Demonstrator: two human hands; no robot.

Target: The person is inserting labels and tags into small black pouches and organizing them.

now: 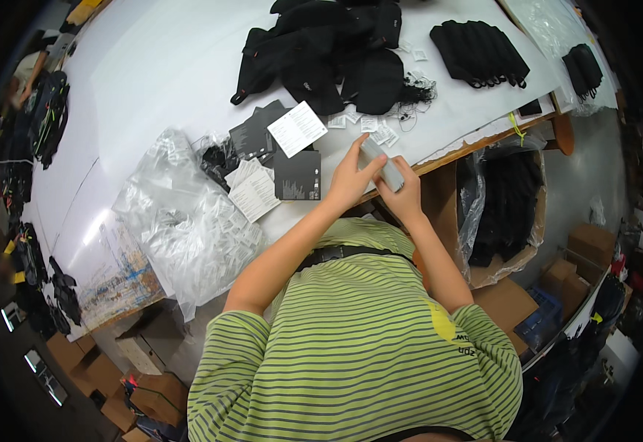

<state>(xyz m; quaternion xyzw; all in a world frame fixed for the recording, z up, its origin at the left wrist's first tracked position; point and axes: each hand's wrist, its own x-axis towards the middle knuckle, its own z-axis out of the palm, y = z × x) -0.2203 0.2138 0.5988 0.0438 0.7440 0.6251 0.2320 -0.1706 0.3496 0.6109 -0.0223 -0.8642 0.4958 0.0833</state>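
Note:
Both hands are closed round a thin grey rectangular block near the table's front edge; whether it is a box or a stack of cards cannot be made out. My left hand grips its left side, thumb on top. My right hand holds the lower right end. Beside my left hand lie a black printed card and a white printed card, partly overlapping. More white printed sheets lie to their left. Just beyond the hands are small white packets.
A clear plastic bag of small packets sits left. Black fabric pouches are heaped at the back, with a row of black pouches right of them. Below the wooden table edge, an open carton holds black items.

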